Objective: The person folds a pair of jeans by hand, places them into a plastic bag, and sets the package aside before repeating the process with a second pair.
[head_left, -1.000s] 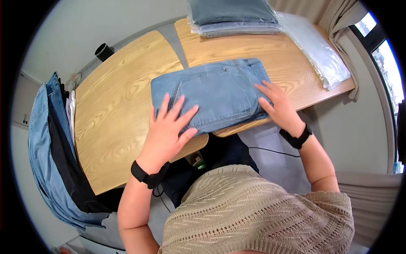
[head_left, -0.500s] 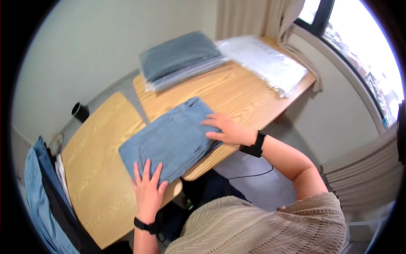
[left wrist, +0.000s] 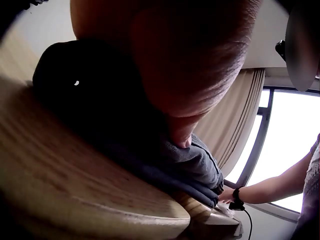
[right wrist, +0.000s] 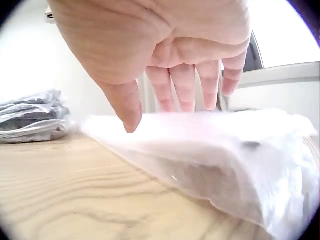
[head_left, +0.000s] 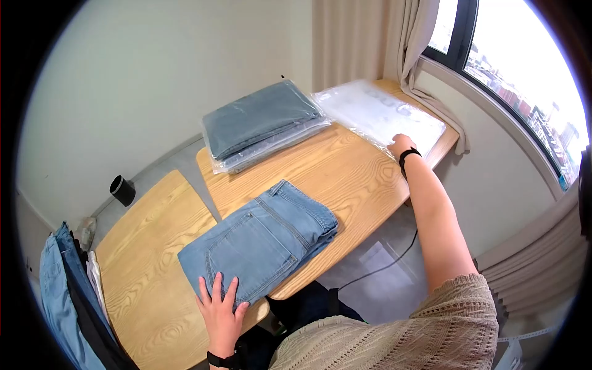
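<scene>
Folded blue jeans (head_left: pixel 262 240) lie on the wooden table in front of me, back pocket upward. My left hand (head_left: pixel 221 316) rests with spread fingers on their near left corner. The left wrist view is dark there, with the thumb on the denim. Far to the right, my right hand (head_left: pixel 402 145) is at the near edge of a flat pile of clear plastic bags (head_left: pixel 370 111). In the right wrist view its fingers hang fairly straight, fingertips at the top bag (right wrist: pixel 210 165), the thumb apart from them at the bag's edge.
Bagged folded garments (head_left: pixel 262 120) are stacked at the back of the table (head_left: pixel 145 277). More jeans (head_left: pixel 58 277) and dark trousers hang over the left edge. A black cup-like bin (head_left: pixel 122 191) stands behind the table. A curtain (head_left: pixel 416 49) and window are at the right.
My right hand has left the jeans and reached far right to the plastic bags. The left hand has stayed on the jeans. The head view has swung right.
</scene>
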`<control>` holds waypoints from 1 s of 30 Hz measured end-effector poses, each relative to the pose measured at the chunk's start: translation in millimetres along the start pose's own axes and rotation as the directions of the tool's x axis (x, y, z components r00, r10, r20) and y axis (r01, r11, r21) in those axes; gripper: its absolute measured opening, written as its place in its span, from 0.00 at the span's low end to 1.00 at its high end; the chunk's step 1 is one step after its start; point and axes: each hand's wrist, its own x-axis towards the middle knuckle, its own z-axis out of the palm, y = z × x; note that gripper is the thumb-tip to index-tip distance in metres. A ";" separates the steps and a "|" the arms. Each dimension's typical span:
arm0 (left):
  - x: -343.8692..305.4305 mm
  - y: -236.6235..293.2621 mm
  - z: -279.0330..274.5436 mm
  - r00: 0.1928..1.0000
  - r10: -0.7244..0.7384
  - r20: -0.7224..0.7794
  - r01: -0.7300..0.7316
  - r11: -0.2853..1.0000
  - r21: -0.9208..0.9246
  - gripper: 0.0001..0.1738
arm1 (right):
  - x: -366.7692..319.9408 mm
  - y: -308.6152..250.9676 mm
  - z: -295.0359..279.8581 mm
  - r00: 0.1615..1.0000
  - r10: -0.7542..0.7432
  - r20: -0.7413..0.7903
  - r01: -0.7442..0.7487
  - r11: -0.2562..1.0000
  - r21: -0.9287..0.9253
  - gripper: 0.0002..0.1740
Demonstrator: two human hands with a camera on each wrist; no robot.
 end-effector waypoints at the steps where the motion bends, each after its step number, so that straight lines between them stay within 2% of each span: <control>1: 0.8 -0.4 0.0 1.000 -0.006 -0.003 0.006 1.000 0.004 0.32 | 18.5 7.6 12.3 0.999 0.041 0.003 -0.041 0.999 0.016 0.17; 3: 0.2 -0.3 0.3 1.000 -0.018 0.012 0.018 1.000 -0.012 0.31 | 35.9 7.5 24.1 0.997 0.076 0.013 -0.077 0.997 0.031 0.15; 5: 0.2 -0.4 -0.5 1.000 -0.019 0.017 0.019 1.000 -0.015 0.31 | 26.2 -2.9 8.6 0.984 0.144 -0.104 -0.144 0.990 0.005 0.12; 6: 0.7 -0.2 -1.0 1.000 -0.015 0.019 0.016 1.000 -0.020 0.30 | 30.0 -1.2 10.8 0.984 0.146 -0.102 -0.146 0.989 0.002 0.12; 10: 1.1 1.2 -1.5 1.000 -0.011 0.013 0.011 1.000 0.003 0.30 | 42.8 3.4 16.6 0.975 0.032 -0.219 -0.058 0.992 -0.116 0.10; 12: 1.2 1.7 -2.5 0.999 -0.021 0.026 0.021 1.000 0.006 0.30 | 42.3 10.3 11.5 0.995 -0.079 -0.060 0.085 0.991 0.100 0.11; 13: 0.8 1.5 -2.4 0.999 -0.023 0.026 0.023 1.000 0.004 0.30 | 47.6 13.2 15.3 0.995 -0.081 -0.060 0.087 0.991 0.098 0.11; 15: 0.4 0.9 -1.5 1.000 -0.017 0.015 0.017 1.000 -0.001 0.30 | 67.1 23.4 26.3 0.997 -0.046 -0.065 0.069 0.904 0.421 0.14; 16: 0.2 0.4 -0.7 1.000 -0.018 0.014 0.019 1.000 -0.004 0.30 | 86.0 32.1 39.3 0.997 -0.048 -0.067 0.072 0.905 0.419 0.14; 17: 0.2 -0.6 0.1 1.000 -0.012 0.007 0.012 1.000 -0.017 0.30 | 107.8 40.9 54.7 0.985 -0.087 -0.146 0.145 0.878 0.456 0.14; 18: -0.1 -1.3 0.5 1.000 -0.007 0.001 0.007 1.000 -0.031 0.30 | 118.4 44.5 61.0 0.967 -0.121 -0.226 0.220 0.846 0.486 0.14; 19: -0.2 -1.7 0.5 1.000 -0.009 0.000 0.009 0.999 -0.034 0.30 | 68.7 3.6 10.0 0.992 0.079 0.100 -0.123 0.394 0.911 0.14; 20: -0.1 -2.1 0.5 1.000 -0.005 -0.006 0.005 0.999 -0.034 0.30 | 40.2 -22.2 -15.0 0.992 0.076 0.099 -0.121 0.397 0.910 0.14; 21: -0.1 -1.9 0.4 1.000 -0.003 -0.012 0.003 0.999 -0.033 0.30 | 19.4 -41.3 -32.0 0.995 -0.051 -0.082 0.096 0.529 0.843 0.14; 22: -0.5 -1.7 0.3 1.000 -0.008 -0.012 0.008 0.999 -0.037 0.30 | -1.1 -60.6 -45.4 0.951 -0.202 -0.236 0.311 0.618 0.722 0.14; 24: -0.6 -1.0 -0.7 1.000 -0.011 -0.014 0.011 1.000 -0.027 0.30 | -44.9 -104.7 -66.2 0.924 -0.349 -0.156 0.295 0.393 0.871 0.15; 26: -0.1 2.1 -4.5 1.000 -0.020 -0.006 0.019 0.999 -0.048 0.30 | -105.6 -149.9 -84.8 0.857 -0.487 -0.167 0.309 0.227 0.924 0.15; 28: -0.1 0.4 -8.2 0.999 -0.039 0.007 0.040 0.997 -0.061 0.29 | -163.2 -187.7 -102.0 0.746 -0.663 -0.058 0.202 0.143 0.969 0.15; 30: -1.1 -8.4 -8.9 1.000 0.026 -0.014 -0.029 0.974 -0.223 0.28 | -219.8 -219.9 -110.5 0.632 -0.774 0.029 0.055 0.082 0.995 0.15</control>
